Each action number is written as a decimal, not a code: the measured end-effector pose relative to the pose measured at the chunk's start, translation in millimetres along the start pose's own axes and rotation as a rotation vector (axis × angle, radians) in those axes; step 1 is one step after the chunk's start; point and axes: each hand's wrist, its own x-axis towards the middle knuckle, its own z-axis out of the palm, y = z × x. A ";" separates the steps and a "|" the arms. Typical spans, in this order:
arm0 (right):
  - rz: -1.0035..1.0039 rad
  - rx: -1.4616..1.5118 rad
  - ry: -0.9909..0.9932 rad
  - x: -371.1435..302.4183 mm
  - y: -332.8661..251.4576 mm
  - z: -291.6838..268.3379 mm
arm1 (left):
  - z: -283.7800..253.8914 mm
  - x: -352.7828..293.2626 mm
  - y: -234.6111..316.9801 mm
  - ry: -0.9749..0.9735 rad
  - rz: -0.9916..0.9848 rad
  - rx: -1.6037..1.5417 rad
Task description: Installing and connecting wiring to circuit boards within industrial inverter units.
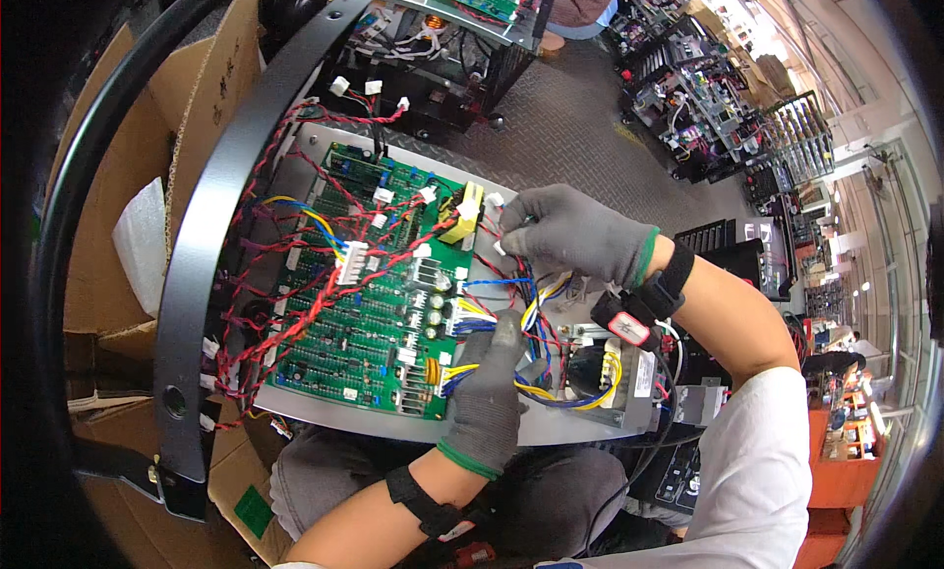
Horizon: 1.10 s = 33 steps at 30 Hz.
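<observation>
A green circuit board [379, 294] sits on a light metal plate across my lap, with twisted red wires [315, 303] and white plugs spread over it. My right hand [580, 235], in a grey glove with a green cuff, pinches a thin wire with a white plug [495, 201] beside the yellow transformer [462, 213]. My left hand [490, 397], gloved alike, is closed round the yellow and blue wires [529, 318] at the board's right edge, thumb pointing up. Its fingertips are partly hidden. A white multi-pin connector [352, 262] rests on the board.
A black metal frame bar [197, 244] curves along the left, beside an open cardboard box [147, 176]. To the board's right are a black fan-like part [590, 370] and more cables. Another opened unit [442, 43] stands ahead. Racks of equipment [698, 107] line the far right.
</observation>
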 end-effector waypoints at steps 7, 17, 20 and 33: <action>-0.037 -0.019 0.012 -3.4 8.2 1.0 | 5.3 -11.2 4.7 -0.032 0.012 -0.119; -0.196 -0.531 -0.178 -11.2 10.2 6.8 | 2.5 -23.4 -0.2 -0.286 0.149 0.111; -0.256 -0.691 -0.287 -6.2 3.9 14.7 | 1.0 -23.7 -3.4 -0.352 0.158 0.126; -0.667 -0.284 0.678 -146.3 -47.3 38.1 | -6.9 -24.0 -15.4 -0.312 0.088 0.342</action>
